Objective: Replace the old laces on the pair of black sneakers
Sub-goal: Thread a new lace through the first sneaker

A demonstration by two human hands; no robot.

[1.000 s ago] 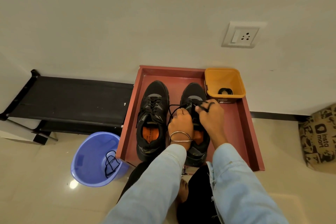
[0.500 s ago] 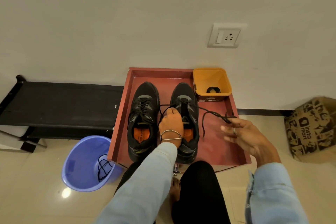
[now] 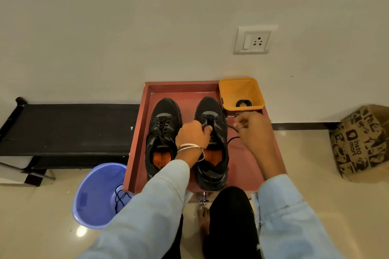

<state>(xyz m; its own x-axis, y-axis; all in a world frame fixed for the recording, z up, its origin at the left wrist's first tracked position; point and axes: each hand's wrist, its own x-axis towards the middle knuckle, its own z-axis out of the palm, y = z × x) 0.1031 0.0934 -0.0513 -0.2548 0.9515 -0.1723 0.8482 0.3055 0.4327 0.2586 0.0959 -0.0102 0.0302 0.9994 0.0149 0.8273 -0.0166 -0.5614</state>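
Your left hand (image 3: 193,133) covers the right sneaker's (image 3: 212,143) tongue, so the eyelets under your fingers (image 3: 207,129) stay hidden; those fingers are curled on the black lace (image 3: 232,132) there. Your right hand (image 3: 252,128), blurred, pinches the lace's free end just right of the shoe. Both sneakers lie lengthwise in the red tray (image 3: 248,166), toes away from you; the left sneaker (image 3: 163,132) is fully laced.

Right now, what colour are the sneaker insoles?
Orange, with dark print on the left sneaker's insole; the only view, the head camera, shows it.
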